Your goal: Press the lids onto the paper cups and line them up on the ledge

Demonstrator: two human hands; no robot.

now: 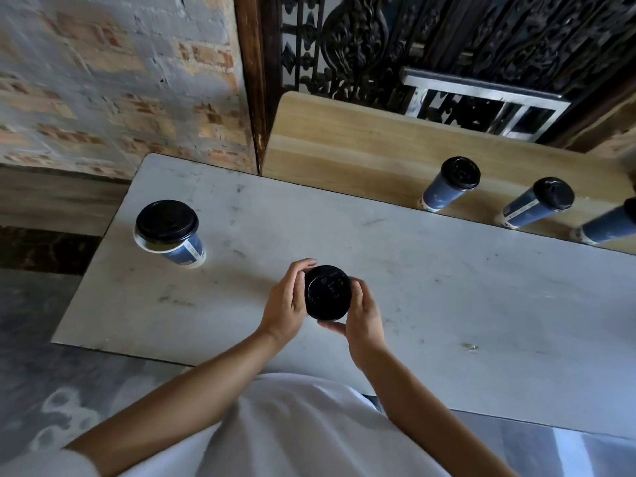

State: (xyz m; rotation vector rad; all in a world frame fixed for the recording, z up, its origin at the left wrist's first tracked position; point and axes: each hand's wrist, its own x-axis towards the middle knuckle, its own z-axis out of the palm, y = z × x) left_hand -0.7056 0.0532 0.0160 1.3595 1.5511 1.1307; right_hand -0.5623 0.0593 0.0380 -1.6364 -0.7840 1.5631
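A black lid (327, 292) sits on a cup seen from straight above, over the grey table (430, 270); the cup body is hidden under it. My left hand (287, 301) curls round its left side. My right hand (361, 320) holds the right side, thumb under the near rim. Another blue paper cup (182, 251) stands at the table's left end, its black lid (167, 222) lying loosely askew on the rim. Three lidded blue cups (444, 192) (526, 210) (605, 227) stand in a row on the wooden ledge (344, 149) at the far right.
A brick wall (103, 80) rises at the far left. A dark ornate iron grille (378, 39) and a metal frame (481, 101) stand behind the ledge. The table's left edge drops to a grey floor (31, 321).
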